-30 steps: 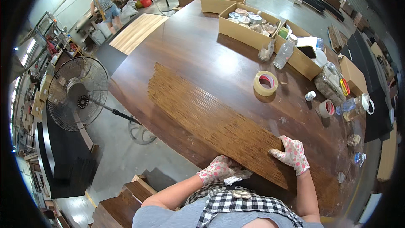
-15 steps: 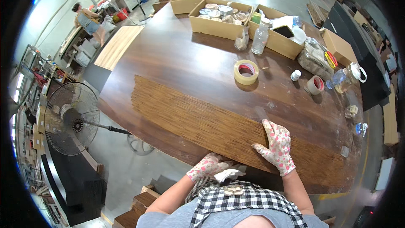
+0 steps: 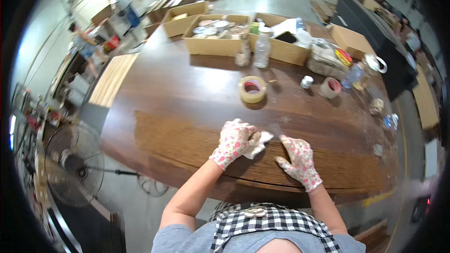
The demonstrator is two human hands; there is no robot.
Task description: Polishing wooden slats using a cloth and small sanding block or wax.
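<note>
Head view: left hand (image 3: pixel 233 143), gloved, clenched on white cloth (image 3: pixel 260 139), pressed onto wood panel (image 3: pixel 187 143) on counter (image 3: pixel 197 89). Right hand (image 3: pixel 298 161), just right of cloth, lies flat, released, on same panel. Tape roll (image 3: pixel 252 89) sits beyond cloth.

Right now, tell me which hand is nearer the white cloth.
Left. The left hand grips the white cloth; the right hand lies flat just right of it.
</note>
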